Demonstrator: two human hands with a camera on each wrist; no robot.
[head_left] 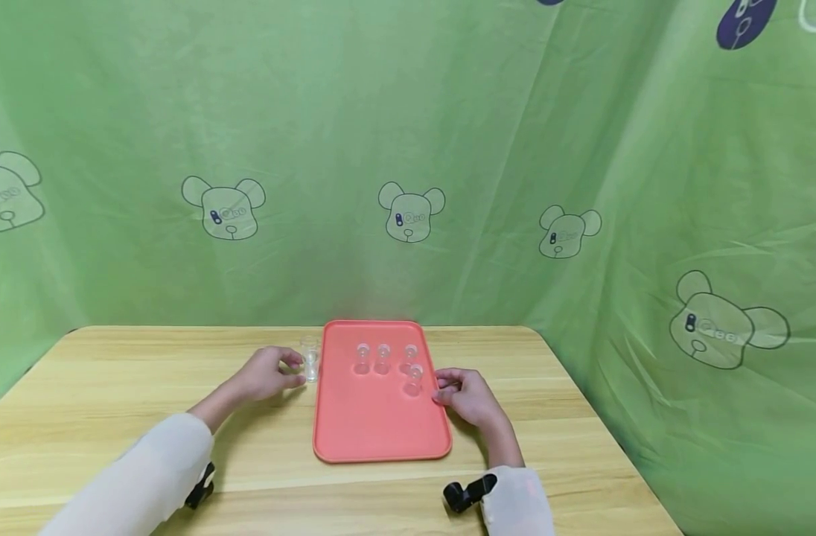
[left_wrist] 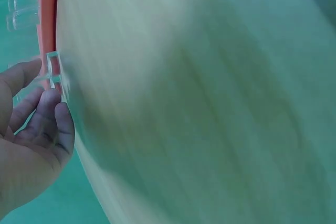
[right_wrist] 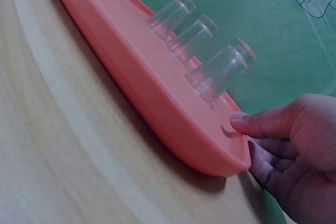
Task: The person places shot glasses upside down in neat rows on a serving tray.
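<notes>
A coral-red tray [head_left: 374, 432] lies on the wooden table, bearing several small clear shot glasses [head_left: 415, 374] that stand upright toward its far half. My right hand [head_left: 471, 394] grips the tray's right edge; in the right wrist view its thumb [right_wrist: 260, 123] lies over the rim and the other fingers are outside it. Just beyond the tray's left edge stands clear glassware [head_left: 310, 365], perhaps two pieces close together. Beside it, my left hand [head_left: 267, 372] has its thumb and fingers parted and loosely bent. Whether the fingertips touch the glass cannot be made out.
The light wooden table [head_left: 147, 365] extends to both sides of the tray. Behind it and on the right hangs a green cloth [head_left: 327, 246] printed with bear heads. A black wrist camera [head_left: 471, 491] sits at the right sleeve.
</notes>
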